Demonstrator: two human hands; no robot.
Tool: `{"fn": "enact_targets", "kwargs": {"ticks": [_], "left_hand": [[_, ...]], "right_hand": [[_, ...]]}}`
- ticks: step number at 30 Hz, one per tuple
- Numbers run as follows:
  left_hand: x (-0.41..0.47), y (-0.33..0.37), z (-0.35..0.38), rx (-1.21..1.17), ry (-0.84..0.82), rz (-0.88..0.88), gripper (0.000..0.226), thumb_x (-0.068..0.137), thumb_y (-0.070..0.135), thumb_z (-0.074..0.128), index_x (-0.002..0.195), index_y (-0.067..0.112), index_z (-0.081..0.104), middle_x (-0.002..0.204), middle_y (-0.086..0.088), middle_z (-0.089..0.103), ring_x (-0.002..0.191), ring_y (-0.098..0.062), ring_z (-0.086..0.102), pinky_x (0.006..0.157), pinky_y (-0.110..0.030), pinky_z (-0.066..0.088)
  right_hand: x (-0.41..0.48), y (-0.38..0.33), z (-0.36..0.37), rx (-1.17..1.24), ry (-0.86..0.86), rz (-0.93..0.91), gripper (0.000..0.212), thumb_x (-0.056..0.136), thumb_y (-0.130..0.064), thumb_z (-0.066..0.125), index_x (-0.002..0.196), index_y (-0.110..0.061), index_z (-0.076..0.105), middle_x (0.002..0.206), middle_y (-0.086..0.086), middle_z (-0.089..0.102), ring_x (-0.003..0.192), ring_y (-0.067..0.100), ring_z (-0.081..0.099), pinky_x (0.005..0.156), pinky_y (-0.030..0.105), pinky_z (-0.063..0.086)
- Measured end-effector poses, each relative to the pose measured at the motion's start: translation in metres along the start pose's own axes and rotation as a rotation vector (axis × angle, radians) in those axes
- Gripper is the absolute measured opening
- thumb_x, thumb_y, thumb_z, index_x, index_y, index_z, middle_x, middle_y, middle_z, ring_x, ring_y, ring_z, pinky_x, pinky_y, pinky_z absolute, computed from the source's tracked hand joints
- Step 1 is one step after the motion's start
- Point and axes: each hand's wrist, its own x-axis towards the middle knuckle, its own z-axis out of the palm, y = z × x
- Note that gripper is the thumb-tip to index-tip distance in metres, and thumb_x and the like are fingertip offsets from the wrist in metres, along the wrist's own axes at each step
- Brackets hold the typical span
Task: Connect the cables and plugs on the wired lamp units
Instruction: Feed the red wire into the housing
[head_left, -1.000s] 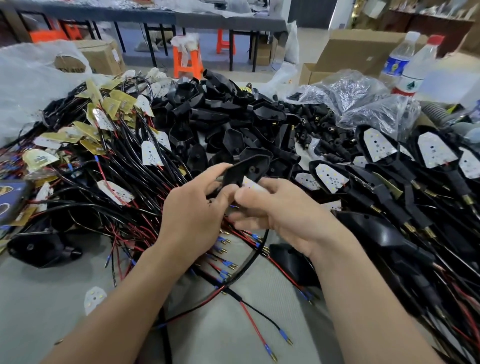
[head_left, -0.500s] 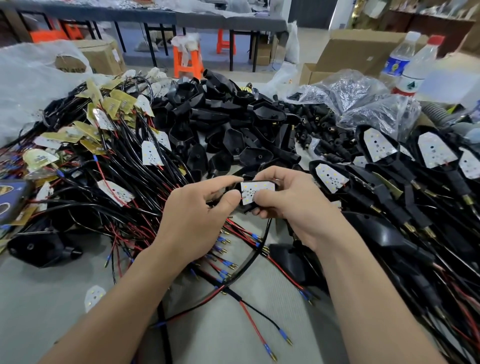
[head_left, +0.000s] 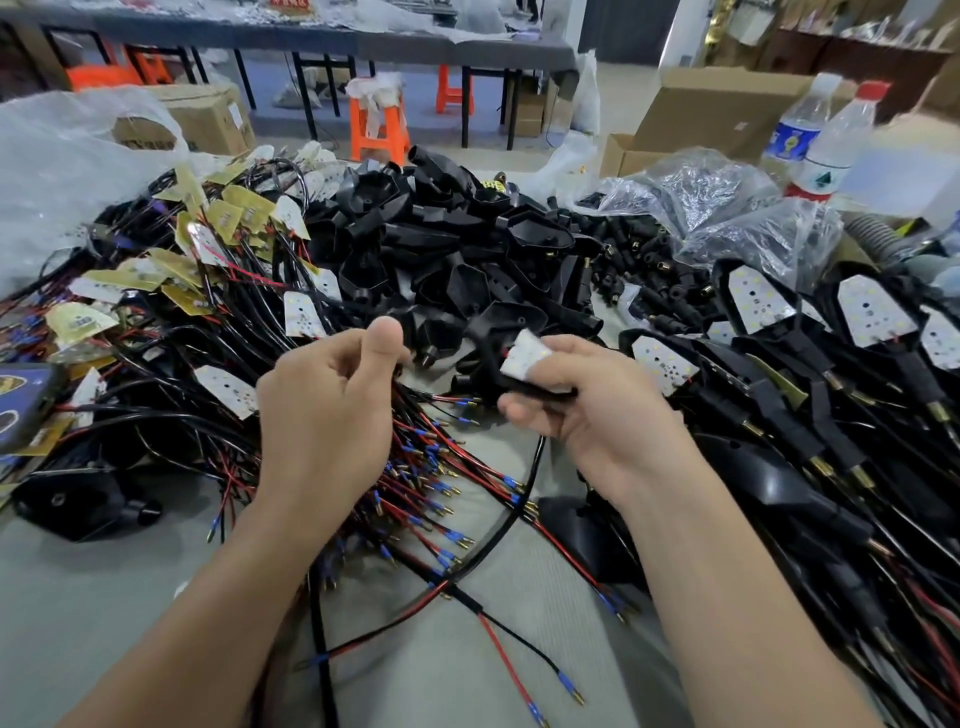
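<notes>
Since half a second before, the hands had parted: the left hand had drawn off to the left, while the lamp unit stayed with the right hand. Nearest, a red-and-black wire pair lay on the grey table. Above it, the right fingers and thumb curled round the unit, white board up, over the table's middle, and its black cable hung down to the table. The left fingers were curled with the thumb on the forefinger; whether they pinched anything could not be told. Between and under the hands spread a wire bundle with blue-sleeved tips. Beyond lay black housings, finished units to the right, then bottles.
</notes>
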Motion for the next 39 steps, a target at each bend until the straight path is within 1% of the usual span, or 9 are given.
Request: {"fn": "enact_targets", "kwargs": {"ticks": [7, 9, 13, 16, 19, 23, 27, 33, 39], "left_hand": [[0.012, -0.001, 0.006, -0.557, -0.119, -0.342, 0.029, 0.105, 0.028, 0.061, 0.086, 0.030, 0.084, 0.061, 0.005, 0.057, 0.049, -0.007, 0.045, 0.048, -0.016, 0.040], [0.011, -0.002, 0.008, -0.592, -0.215, -0.320, 0.030, 0.104, 0.022, 0.062, 0.083, 0.027, 0.083, 0.065, 0.001, 0.062, 0.049, -0.008, 0.046, 0.049, -0.016, 0.041], [0.008, -0.003, 0.007, -0.501, -0.391, -0.236, 0.024, 0.099, 0.017, 0.066, 0.085, 0.025, 0.083, 0.064, -0.008, 0.062, 0.047, -0.009, 0.044, 0.047, -0.015, 0.038], [0.004, -0.003, 0.011, -0.374, -0.434, -0.200, 0.023, 0.096, 0.016, 0.070, 0.083, 0.029, 0.083, 0.055, -0.005, 0.058, 0.049, -0.013, 0.042, 0.049, -0.020, 0.037], [-0.001, -0.001, 0.013, -0.336, -0.472, -0.176, 0.024, 0.095, 0.017, 0.072, 0.087, 0.037, 0.084, 0.063, -0.015, 0.066, 0.052, -0.017, 0.040, 0.053, -0.025, 0.036], [-0.002, -0.004, 0.014, -0.285, -0.515, -0.167, 0.017, 0.094, 0.023, 0.075, 0.088, 0.035, 0.084, 0.054, 0.007, 0.059, 0.043, -0.006, 0.041, 0.047, -0.016, 0.036], [-0.006, -0.002, 0.014, -0.236, -0.747, -0.151, 0.023, 0.092, 0.032, 0.074, 0.085, 0.011, 0.081, 0.053, 0.001, 0.046, 0.047, -0.014, 0.036, 0.048, -0.019, 0.035], [-0.007, 0.002, 0.010, -0.114, -0.879, -0.090, 0.020, 0.095, 0.019, 0.072, 0.080, 0.009, 0.082, 0.046, 0.012, 0.034, 0.040, -0.005, 0.030, 0.044, -0.011, 0.030], [-0.010, 0.009, 0.009, -0.076, -0.915, -0.055, 0.025, 0.097, 0.019, 0.069, 0.078, 0.024, 0.083, 0.049, 0.005, 0.054, 0.045, -0.008, 0.043, 0.055, -0.025, 0.045]], "right_hand": [[-0.011, 0.015, 0.007, -0.727, -0.449, 0.046, 0.022, 0.084, 0.007, 0.066, 0.096, -0.011, 0.073, 0.086, 0.007, 0.069, 0.080, 0.020, 0.059, 0.077, 0.033, 0.047], [-0.013, 0.015, 0.005, -0.824, -0.523, 0.063, 0.010, 0.083, 0.001, 0.070, 0.092, -0.003, 0.072, 0.081, 0.009, 0.063, 0.078, 0.020, 0.053, 0.071, 0.032, 0.046], [-0.011, 0.019, -0.002, -0.970, -0.538, 0.099, 0.025, 0.081, -0.003, 0.077, 0.100, 0.009, 0.066, 0.071, 0.006, 0.057, 0.068, 0.016, 0.057, 0.064, 0.031, 0.057], [-0.010, 0.018, -0.003, -0.850, -0.542, 0.083, 0.023, 0.082, -0.002, 0.080, 0.103, -0.007, 0.072, 0.080, 0.002, 0.071, 0.074, 0.017, 0.064, 0.070, 0.027, 0.058], [-0.003, 0.016, 0.001, -0.604, -0.335, -0.048, 0.006, 0.092, -0.013, 0.073, 0.096, -0.009, 0.076, 0.081, 0.011, 0.074, 0.072, 0.020, 0.065, 0.065, 0.025, 0.055], [0.006, 0.016, 0.006, -0.402, -0.034, -0.229, 0.015, 0.101, -0.017, 0.060, 0.094, -0.014, 0.074, 0.088, 0.012, 0.075, 0.069, 0.022, 0.062, 0.061, 0.027, 0.052], [0.006, 0.011, 0.012, -0.284, 0.000, -0.342, 0.025, 0.105, -0.014, 0.050, 0.096, -0.020, 0.073, 0.085, 0.005, 0.075, 0.062, 0.015, 0.056, 0.053, 0.021, 0.042], [0.008, 0.002, 0.000, -0.215, 0.098, -0.353, 0.034, 0.105, -0.012, 0.050, 0.077, -0.014, 0.070, 0.072, 0.007, 0.071, 0.050, 0.010, 0.048, 0.047, 0.019, 0.033], [0.016, 0.002, -0.003, -0.067, 0.209, -0.330, 0.033, 0.102, -0.006, 0.053, 0.072, -0.010, 0.067, 0.064, 0.007, 0.068, 0.047, 0.008, 0.049, 0.044, 0.017, 0.036]]}}
